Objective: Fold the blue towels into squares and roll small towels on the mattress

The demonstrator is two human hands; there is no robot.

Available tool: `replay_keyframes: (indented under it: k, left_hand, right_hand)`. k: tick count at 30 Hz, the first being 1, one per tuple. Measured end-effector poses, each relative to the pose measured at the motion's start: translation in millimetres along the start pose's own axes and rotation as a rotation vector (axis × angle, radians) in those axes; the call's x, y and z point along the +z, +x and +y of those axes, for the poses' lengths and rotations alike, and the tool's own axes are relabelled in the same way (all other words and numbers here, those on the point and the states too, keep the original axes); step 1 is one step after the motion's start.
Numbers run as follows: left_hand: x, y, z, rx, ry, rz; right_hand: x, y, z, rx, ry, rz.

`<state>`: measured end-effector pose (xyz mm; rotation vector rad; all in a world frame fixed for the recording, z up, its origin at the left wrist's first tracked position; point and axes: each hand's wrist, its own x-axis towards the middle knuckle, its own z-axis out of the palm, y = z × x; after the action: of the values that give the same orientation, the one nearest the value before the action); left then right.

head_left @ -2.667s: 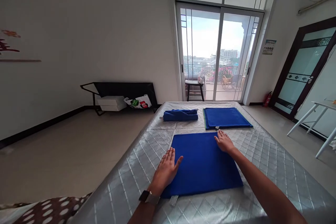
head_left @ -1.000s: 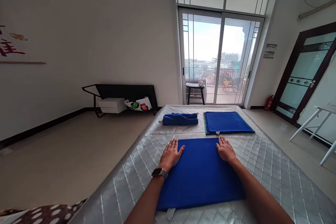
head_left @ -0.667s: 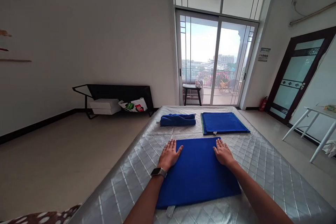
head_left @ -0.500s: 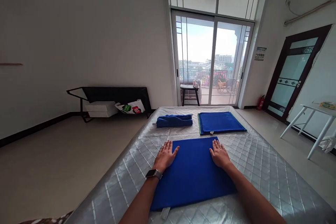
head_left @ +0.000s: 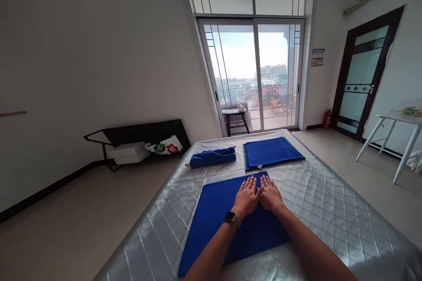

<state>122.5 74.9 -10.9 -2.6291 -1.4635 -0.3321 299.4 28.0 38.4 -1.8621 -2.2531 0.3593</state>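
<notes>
A flat blue folded cloth [head_left: 211, 210], perhaps a towel, lies on the silver quilted surface in front of me. My left hand [head_left: 246, 196], with a watch on the wrist, rests flat on its upper right part, fingers stretched out. Right beside it, my right hand [head_left: 271, 193] lies palm down near the cloth's right edge, also open. The two thumbs meet or overlap. Both forearms hide part of the cloth's lower half. Beyond it are a bunched blue cloth [head_left: 212, 157] on the left and a neat blue folded stack [head_left: 273, 153] with a green edge on the right.
The silver quilted mattress [head_left: 316, 202] spans the foreground. A black bench [head_left: 145, 131] with white boxes [head_left: 127, 154] and a printed bag [head_left: 165, 145] stands by the left wall. A white stool [head_left: 392, 118] is at the right, and a dark stool [head_left: 234, 113] shows by the glass doors.
My left hand has slid right across the cloth from its left edge to beside my right hand. The right hand stays near the right edge. The view has tilted and shifted a little.
</notes>
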Motion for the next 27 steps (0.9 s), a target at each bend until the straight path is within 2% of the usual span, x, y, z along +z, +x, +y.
replay_keyframes:
  k: [2,5,7,12,15,19,22,27]
  left_hand:
    - [5.8,2,8,-0.012,0.003,-0.019]
    - [5.5,-10,-1,-0.053,0.005,-0.043]
    - [2.2,-28,-18,-0.115,0.012,-0.065]
    - [-5.0,-88,-74,-0.417,0.071,-0.109]
    - [-7.5,-111,-91,-0.487,0.077,-0.085]
    - [-13.5,-111,-86,-0.545,0.029,-0.059]
    - [-19.2,-105,-77,-0.532,0.012,-0.041]
    - [-23.3,-103,-71,-0.539,-0.004,-0.028]
  right_hand:
    - [2,1,1,-0.004,-0.001,0.002]
    - [2,2,1,0.003,0.007,0.001]
    - [1,2,0,0.015,0.016,-0.004]
    - [-1,2,-1,0.035,0.01,-0.019]
    - [-2,2,0,0.041,-0.002,-0.03]
    - [-5,2,-2,0.056,-0.041,-0.043]
    - [-13,0,-7,0.072,-0.071,-0.065]
    - [-23,-19,-10,0.065,-0.097,-0.109]
